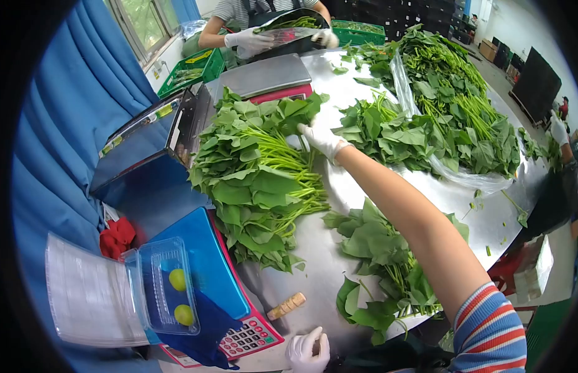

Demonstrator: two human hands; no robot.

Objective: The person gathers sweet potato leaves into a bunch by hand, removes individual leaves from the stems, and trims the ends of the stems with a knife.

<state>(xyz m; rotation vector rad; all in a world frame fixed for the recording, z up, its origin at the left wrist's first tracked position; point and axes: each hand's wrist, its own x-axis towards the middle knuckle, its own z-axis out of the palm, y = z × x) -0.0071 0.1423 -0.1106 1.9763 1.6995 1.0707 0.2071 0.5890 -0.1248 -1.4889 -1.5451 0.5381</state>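
Note:
My right hand [326, 139], in a white glove, reaches across to the upper right side of a large heap of leafy greens [258, 174]. Its fingers are closed at the leaves and stems there; the fingertips are partly hidden. The heap's stems point right, its broad leaves left. Low in the view, my gloved left hand [309, 353] is loosely curled at the table edge, with nothing visible in it. Just above it lies a short tan roll or cork-like piece [287, 306]. A smaller bunch of greens [382, 255] lies under my right forearm.
A blue-topped scale [205, 255] with a clear clamshell box [169, 283] holding two yellow-green round things stands left. Another scale [264, 76] sits behind the heap. More greens [450, 105] cover the right side, with clear plastic [401, 81]. Across the table, a person handles a bag [295, 37].

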